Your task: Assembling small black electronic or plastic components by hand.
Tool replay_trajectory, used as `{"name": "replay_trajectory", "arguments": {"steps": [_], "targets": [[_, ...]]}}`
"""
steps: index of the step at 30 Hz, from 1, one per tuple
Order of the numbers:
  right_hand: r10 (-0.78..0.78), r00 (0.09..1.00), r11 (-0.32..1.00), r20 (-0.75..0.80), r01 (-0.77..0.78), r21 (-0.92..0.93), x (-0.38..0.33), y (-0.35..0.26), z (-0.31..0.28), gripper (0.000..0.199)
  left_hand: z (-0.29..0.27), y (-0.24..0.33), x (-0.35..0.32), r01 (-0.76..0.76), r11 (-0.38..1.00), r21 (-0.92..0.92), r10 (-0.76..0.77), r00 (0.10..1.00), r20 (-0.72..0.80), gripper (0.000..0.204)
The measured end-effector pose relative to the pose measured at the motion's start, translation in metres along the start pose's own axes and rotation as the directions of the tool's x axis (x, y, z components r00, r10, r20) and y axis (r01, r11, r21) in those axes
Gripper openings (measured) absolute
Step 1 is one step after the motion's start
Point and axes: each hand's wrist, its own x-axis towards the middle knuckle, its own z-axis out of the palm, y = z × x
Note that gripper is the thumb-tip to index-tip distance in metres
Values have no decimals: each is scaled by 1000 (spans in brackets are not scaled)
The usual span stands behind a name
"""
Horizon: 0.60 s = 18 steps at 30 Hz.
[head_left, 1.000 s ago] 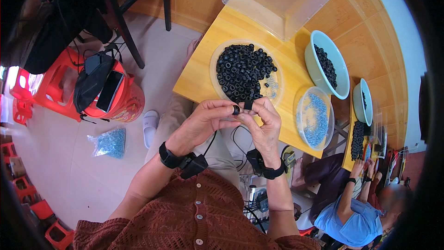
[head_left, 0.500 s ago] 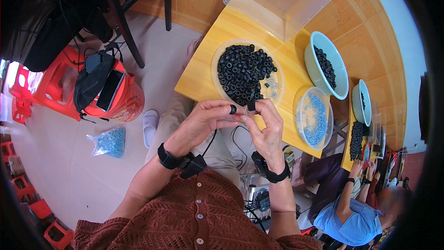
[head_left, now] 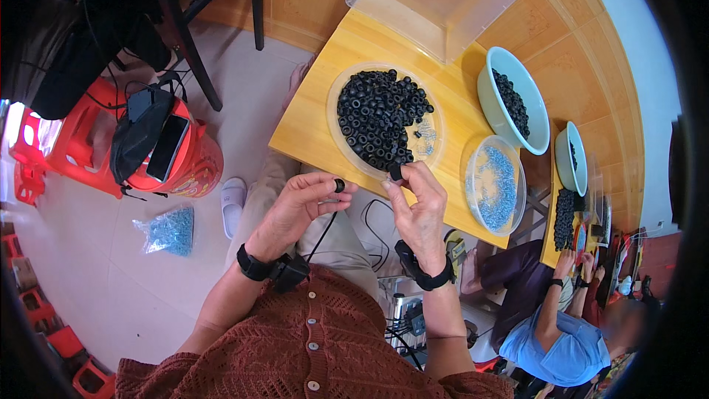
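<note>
At the far left, red stools [head_left: 81, 129] stand beside a red bucket [head_left: 203, 166], on top of which rest a black bag [head_left: 136, 140] and a phone [head_left: 168, 149] with a dark screen. Just below the bucket, a clear plastic bag [head_left: 173, 230] of light blue pieces lies on the pale floor [head_left: 133, 281], with a white slipper [head_left: 233, 207] to its right. Next comes the left hand [head_left: 303, 201], its thumb and forefinger pinched narrowly on a small, round black piece [head_left: 340, 185] in front of the near edge of the wooden desk [head_left: 306, 118]. Above, a round, shallow tray [head_left: 437, 112] carries a heap of black rings [head_left: 377, 114], with a few clear bits at its right side. The right hand [head_left: 422, 207], apart from the left, holds another black piece [head_left: 396, 171] at its fingertips by the tray's lower rim. A clear bin [head_left: 436, 0] stands behind the tray. Further right are a round container [head_left: 521, 203] of light blue pieces, a pale green basin [head_left: 537, 114] of black pieces, and a person in a blue shirt [head_left: 557, 347].
</note>
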Motion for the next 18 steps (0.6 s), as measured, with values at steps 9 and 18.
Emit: {"name": "replay_trajectory", "arguments": {"steps": [9, 18], "targets": [[179, 982, 969, 65, -187, 159, -6, -5, 4, 7, 15, -4, -2, -75, 967, 244, 81, 997, -17, 20], [212, 960, 934, 184, -255, 249, -10, -20, 4, 13, 21, -10, -3, -169, 896, 411, 177, 984, 18, 18]]}}
